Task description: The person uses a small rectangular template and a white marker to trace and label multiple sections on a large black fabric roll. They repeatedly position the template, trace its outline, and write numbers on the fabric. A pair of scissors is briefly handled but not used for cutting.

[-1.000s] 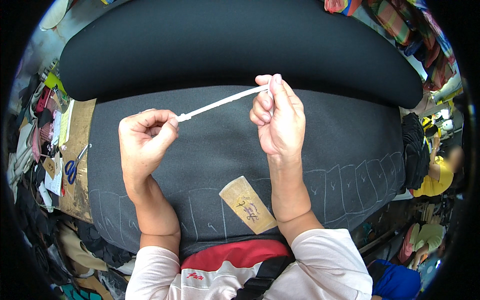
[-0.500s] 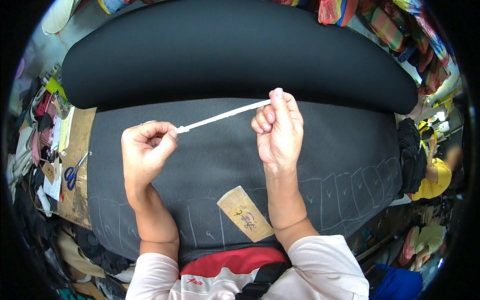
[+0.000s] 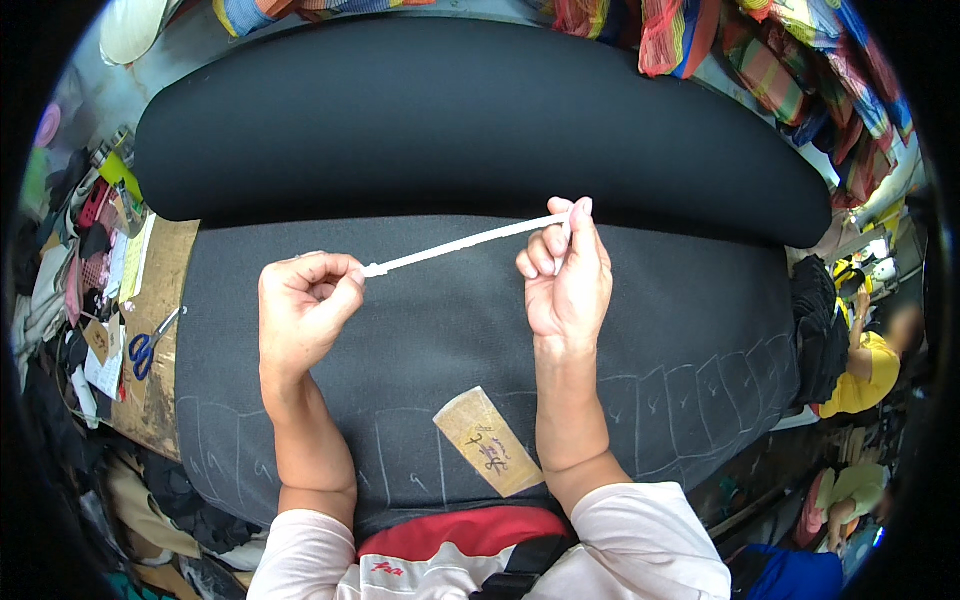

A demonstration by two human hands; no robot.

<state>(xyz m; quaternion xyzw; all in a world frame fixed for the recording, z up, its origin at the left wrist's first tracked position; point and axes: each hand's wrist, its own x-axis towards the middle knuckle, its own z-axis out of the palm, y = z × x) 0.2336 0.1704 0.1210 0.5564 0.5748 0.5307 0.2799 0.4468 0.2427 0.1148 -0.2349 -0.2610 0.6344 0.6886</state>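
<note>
— So, starting closest in: what are the hands doing with that white strip [image 3: 465, 243]?

— Both are pinching it. The left hand [image 3: 300, 310] is closing thumb and forefinger on the near end, and the right hand [image 3: 565, 275] is gripping the far end between its fingertips, so the strip is stretching taut between them, held up above the dark grey fabric [image 3: 450, 330]. The hands are staying well apart, one at each end.

— How do you reckon it is handling?

— Lightly, I would say. It is looking thin and narrow, and it is only running straight because it is being pulled; I am judging it soft and limp, likely to sag or twist once the tension is going. The ends are the sensible places to hold, pinched firmly, since something that slim could be slipping through loose fingers.

— And underneath?

— A tan card tag [image 3: 490, 442] is lying on the grey fabric near the person's waist, between the forearms. The fabric is covering the surface and is carrying white chalk lines [image 3: 700, 400] along its near edge. Beyond the hands a large black padded roll [image 3: 470, 120] is lying across.

— Further out?

— Blue-handled scissors [image 3: 145, 345] are resting on a wooden board [image 3: 165, 300] at the left, among paper scraps. Striped cloths [image 3: 780, 50] are hanging at the far right, and another person in a yellow top [image 3: 865, 375] is sitting off to the right
</note>
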